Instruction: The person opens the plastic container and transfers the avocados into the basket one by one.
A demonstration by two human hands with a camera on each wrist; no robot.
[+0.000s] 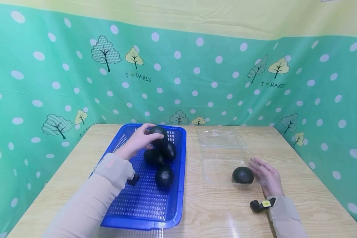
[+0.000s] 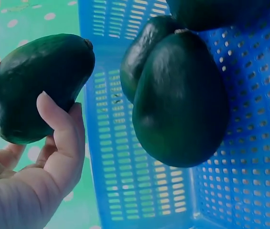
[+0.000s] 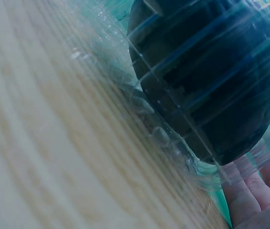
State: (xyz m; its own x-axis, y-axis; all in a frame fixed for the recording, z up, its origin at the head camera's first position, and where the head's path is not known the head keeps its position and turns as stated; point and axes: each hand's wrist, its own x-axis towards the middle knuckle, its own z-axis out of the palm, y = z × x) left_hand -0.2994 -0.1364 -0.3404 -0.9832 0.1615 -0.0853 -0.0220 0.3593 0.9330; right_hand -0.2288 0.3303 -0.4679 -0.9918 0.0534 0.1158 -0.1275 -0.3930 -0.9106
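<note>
My left hand [image 1: 137, 141] grips a dark green avocado [image 1: 159, 135] above the far part of a blue slotted basket [image 1: 182, 185]. In the left wrist view the thumb and fingers curl around the held avocado [image 2: 39, 90]. Below it, several more avocados lie together in the basket. A clear plastic clamshell container [image 1: 215, 167] stands on the right with its lid folded back, and one avocado [image 1: 243, 175] sits in its near right corner. My right hand [image 1: 267, 177] rests at the container's right side, its fingers extended along the wall.
The light wood table [image 1: 209, 211] carries the basket on the left and the container on the right. The container's clear lid [image 1: 221, 138] lies toward the back edge. A green dotted curtain [image 1: 178, 96] hangs behind and along both sides.
</note>
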